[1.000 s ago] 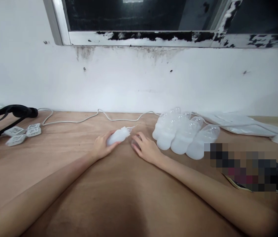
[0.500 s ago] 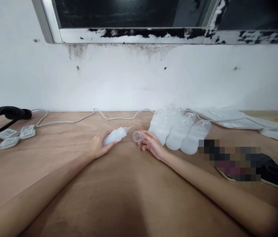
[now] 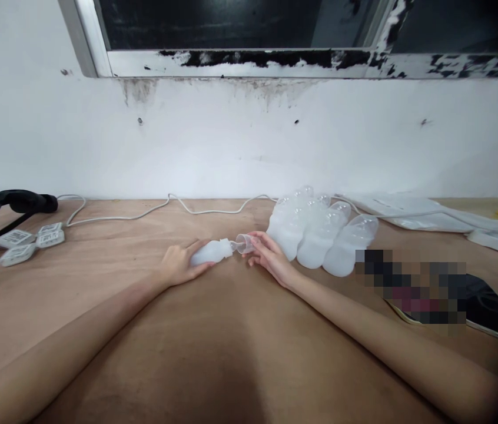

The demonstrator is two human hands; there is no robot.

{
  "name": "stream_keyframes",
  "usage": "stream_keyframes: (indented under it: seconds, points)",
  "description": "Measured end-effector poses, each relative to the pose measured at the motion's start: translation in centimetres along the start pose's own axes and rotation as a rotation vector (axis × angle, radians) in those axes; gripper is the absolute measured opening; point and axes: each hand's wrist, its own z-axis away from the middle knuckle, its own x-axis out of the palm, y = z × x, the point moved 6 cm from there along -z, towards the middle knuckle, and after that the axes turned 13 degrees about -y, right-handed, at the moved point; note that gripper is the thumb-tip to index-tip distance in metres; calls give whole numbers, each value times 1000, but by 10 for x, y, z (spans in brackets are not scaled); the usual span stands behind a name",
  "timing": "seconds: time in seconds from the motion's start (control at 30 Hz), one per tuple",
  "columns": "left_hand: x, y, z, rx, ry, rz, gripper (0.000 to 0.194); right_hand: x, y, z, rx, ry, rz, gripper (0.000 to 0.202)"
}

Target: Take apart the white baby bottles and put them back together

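My left hand (image 3: 179, 264) is closed around a translucent white squeeze bottle (image 3: 210, 253), tilted with its nozzle toward the right. In my right hand (image 3: 271, 258) a clear cap (image 3: 244, 243) is pinched between the fingers, its open end facing left. The thin tip of the nozzle is inside the cap's mouth, while the cap's rim stands a little apart from the bottle's neck. Several similar capped bottles (image 3: 339, 256) stand grouped just right of my right hand.
A white cable (image 3: 213, 212) runs along the wall. Small white packs (image 3: 16, 254) and a black strap-like object (image 3: 28, 202) lie at the left. On the right are a plastic bag (image 3: 408, 215), a white strip (image 3: 496, 242) and a black flat object (image 3: 491, 306), partly pixelated.
My left hand has moved the bottle slightly right and turned it more level. The nozzle tip, earlier outside the cap, is now within it.
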Motion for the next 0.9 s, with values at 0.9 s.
stream_keyframes:
  seconds: [0.9]
  points:
    - [5, 35, -43, 155, -206, 1234, 45, 36, -112, 24, -551, 119, 1277, 40]
